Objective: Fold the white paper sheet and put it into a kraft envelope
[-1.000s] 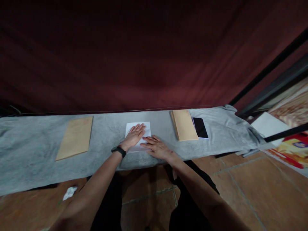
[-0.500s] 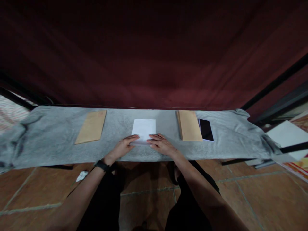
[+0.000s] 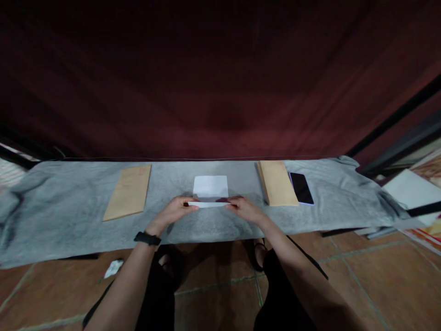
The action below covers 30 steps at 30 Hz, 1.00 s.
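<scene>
In the head view, a faint reddish mark near the far edge of the brown envelope (image 3: 129, 191) on the left is too small to read; the red and yellow print on a sheet (image 3: 427, 232) at the right edge is likewise illegible. The left hand (image 3: 176, 209) is partly closed, pinching the left end of the white paper's (image 3: 210, 185) near edge between thumb and fingers; the right hand (image 3: 245, 209) pinches the right end in the same way. That edge is lifted as a narrow strip, while the far part of the paper lies on the cloth-covered bench (image 3: 82, 197), between the brown envelope and a brown stack (image 3: 279, 184). A dark-screened phone (image 3: 302, 187) lies just right of the stack.
</scene>
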Motion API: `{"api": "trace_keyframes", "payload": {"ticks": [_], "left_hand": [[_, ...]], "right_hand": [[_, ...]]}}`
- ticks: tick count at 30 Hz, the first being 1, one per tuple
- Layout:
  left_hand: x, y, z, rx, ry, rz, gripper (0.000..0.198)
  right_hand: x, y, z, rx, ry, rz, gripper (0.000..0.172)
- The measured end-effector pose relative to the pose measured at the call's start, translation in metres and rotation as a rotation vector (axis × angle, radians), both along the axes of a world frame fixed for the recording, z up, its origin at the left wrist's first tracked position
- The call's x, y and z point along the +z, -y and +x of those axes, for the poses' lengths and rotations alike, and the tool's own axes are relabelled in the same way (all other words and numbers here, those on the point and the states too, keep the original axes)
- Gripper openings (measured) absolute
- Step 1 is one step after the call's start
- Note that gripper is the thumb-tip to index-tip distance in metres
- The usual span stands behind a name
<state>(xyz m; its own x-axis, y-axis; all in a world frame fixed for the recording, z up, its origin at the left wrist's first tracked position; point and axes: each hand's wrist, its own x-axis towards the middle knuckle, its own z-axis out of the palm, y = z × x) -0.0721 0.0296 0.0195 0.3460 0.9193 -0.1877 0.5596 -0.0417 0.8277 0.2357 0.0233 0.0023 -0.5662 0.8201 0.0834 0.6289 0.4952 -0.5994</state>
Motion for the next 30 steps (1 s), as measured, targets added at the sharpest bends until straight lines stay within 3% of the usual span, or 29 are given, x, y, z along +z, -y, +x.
{"api": "trace_keyframes", "payload": {"ticks": [6,12,16,30], "left_hand": [[-0.003,-0.003,-0.007,-0.049,0.042,-0.031,0.038],[0.008,0.001,-0.007,-0.079,0.095,-0.1,0.032],[0.007,0.003,-0.005,-0.062,0.151,-0.115,0.035],[-0.003,-0.017,0.012,0.137,0.238,0.038,0.04]], "right_hand": [[0.003,-0.006,0.0,-0.116,-0.145,-0.197,0.036],[0.01,-0.008,0.001,-0.07,-0.233,-0.317,0.039],[0.008,-0.007,0.003,-0.026,-0.251,-0.432,0.032],[-0.001,-0.025,-0.013,-0.292,-0.09,-0.283,0.03]]}}
